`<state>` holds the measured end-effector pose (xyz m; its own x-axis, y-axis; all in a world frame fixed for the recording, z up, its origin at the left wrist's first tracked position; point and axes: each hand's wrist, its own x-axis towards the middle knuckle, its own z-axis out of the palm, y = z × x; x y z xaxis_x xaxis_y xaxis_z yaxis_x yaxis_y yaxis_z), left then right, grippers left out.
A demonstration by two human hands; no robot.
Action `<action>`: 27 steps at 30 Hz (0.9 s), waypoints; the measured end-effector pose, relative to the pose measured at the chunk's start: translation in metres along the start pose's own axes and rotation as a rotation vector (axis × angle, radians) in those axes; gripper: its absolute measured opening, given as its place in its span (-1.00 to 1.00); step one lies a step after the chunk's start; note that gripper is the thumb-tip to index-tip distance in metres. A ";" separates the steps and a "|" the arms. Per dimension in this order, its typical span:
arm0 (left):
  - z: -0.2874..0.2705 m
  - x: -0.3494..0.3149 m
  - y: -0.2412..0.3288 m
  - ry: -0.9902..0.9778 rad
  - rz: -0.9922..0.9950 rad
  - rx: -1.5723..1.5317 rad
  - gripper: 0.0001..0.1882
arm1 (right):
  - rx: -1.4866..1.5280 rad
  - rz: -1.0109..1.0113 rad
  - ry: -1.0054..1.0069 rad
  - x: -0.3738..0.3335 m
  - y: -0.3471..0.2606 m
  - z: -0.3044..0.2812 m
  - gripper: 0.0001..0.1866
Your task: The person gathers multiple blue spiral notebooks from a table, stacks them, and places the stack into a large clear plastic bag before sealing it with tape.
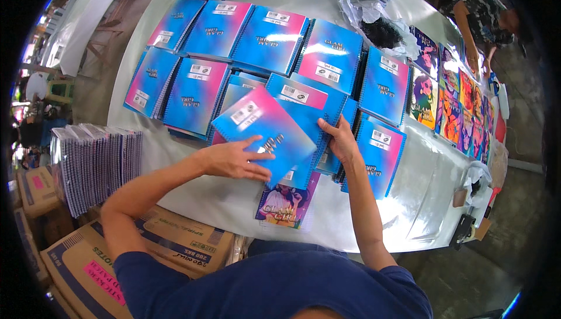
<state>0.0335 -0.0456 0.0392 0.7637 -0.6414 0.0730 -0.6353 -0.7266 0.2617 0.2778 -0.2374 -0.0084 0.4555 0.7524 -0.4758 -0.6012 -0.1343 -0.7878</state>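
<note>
Spiral notebooks with blue and pink covers lie in stacks on the table before me. My left hand (238, 160) rests with spread fingers on the cover of a tilted spiral notebook (280, 123), slightly blurred. Beneath it lies another blue-pink notebook (320, 98). My right hand (342, 140) grips this lower notebook at its right edge, thumb on top and the other fingers partly hidden. Close to my body, a purple notebook (286, 205) with a picture of a person sticks out from under these notebooks.
A row of upright spiral notebooks (99, 167) stands at the left, beside cardboard boxes (181, 237). Colourful picture-cover notebooks (450, 97) lie on the right, past a white plastic bag (403, 41). A co-worker's arm (467, 35) reaches in at the far right.
</note>
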 end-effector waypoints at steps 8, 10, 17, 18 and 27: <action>-0.019 -0.010 -0.034 -0.043 -0.427 -0.057 -0.54 | 0.024 0.002 0.029 -0.001 0.000 0.000 -0.29; 0.013 0.006 -0.037 0.226 -0.626 0.016 -0.54 | -0.039 -0.051 0.011 0.003 0.003 0.002 -0.23; 0.007 0.058 -0.062 0.558 -0.856 -0.080 -0.43 | -0.103 -0.110 0.207 -0.008 -0.016 0.030 -0.30; 0.001 0.048 -0.097 0.672 -0.925 0.008 -0.36 | -0.076 -0.111 0.221 -0.012 -0.018 0.029 -0.32; -0.006 0.011 -0.222 0.230 -1.655 -0.013 -0.30 | -0.098 -0.144 0.297 -0.016 -0.021 -0.017 -0.48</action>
<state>0.1832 0.1098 -0.0126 0.5650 0.8128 -0.1421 0.8203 -0.5348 0.2026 0.2947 -0.2572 0.0091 0.7109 0.5493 -0.4392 -0.4579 -0.1124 -0.8819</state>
